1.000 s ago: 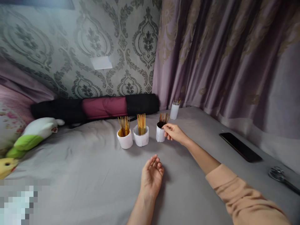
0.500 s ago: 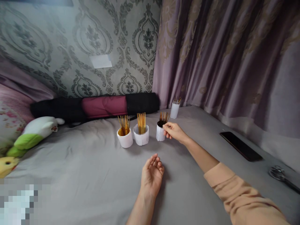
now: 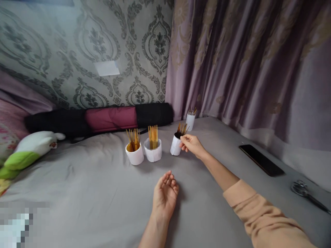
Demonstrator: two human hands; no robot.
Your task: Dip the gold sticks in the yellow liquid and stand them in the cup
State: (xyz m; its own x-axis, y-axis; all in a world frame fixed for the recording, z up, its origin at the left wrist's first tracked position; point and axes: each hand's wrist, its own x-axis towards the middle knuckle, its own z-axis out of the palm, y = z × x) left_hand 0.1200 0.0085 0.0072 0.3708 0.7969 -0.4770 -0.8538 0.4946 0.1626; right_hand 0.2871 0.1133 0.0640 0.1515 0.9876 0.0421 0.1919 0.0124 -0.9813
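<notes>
My right hand (image 3: 190, 144) pinches the rim of a narrow white paper-wrapped cup (image 3: 175, 146), dark inside, which leans to the right. Thin brown sticks (image 3: 182, 128) stand in that cup. My left hand (image 3: 166, 194) lies palm up on the grey sheet, holding nothing, its fingers loosely curled and apart. To the left of the held cup are two wider white cups: one (image 3: 153, 154) with upright yellowish sticks (image 3: 153, 137), and another (image 3: 135, 157) with fanned-out sticks (image 3: 133, 140). A fourth white cup (image 3: 190, 121) with short sticks stands behind, near the curtain.
A black and maroon long bag (image 3: 111, 119) lies along the patterned wall. Plush toys (image 3: 33, 150) are at the left. On the right, a black phone (image 3: 261, 160) and a dark-handled metal tool (image 3: 307, 193) lie on the grey sheet (image 3: 103, 206) below the curtain (image 3: 232, 69).
The narrow cup has gone from nearly upright to leaning right under my right hand. My left hand rests as before. The whole view has shifted slightly.
</notes>
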